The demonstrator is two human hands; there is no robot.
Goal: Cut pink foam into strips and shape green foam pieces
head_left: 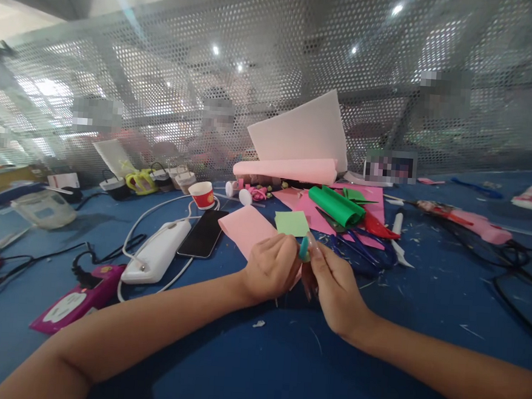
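Both hands meet at the middle, above the blue table (237,355). My right hand (337,286) pinches a small curved teal piece (304,249) between thumb and finger; its exact kind is unclear. Curled into a fist, my left hand (273,267) touches that piece from the left, and whatever its fingers hold is hidden. Just beyond the hands lies a light green paper square (292,223). A pale pink paper strip (246,228) reaches under or behind my left hand.
To the left are a black phone (203,234), a white power bank (158,253) with a cable, a red paper cup (202,195) and a purple pouch (79,302). Rolled green paper (337,207), blue-handled scissors (372,249) and a pink glue gun (469,221) lie right.
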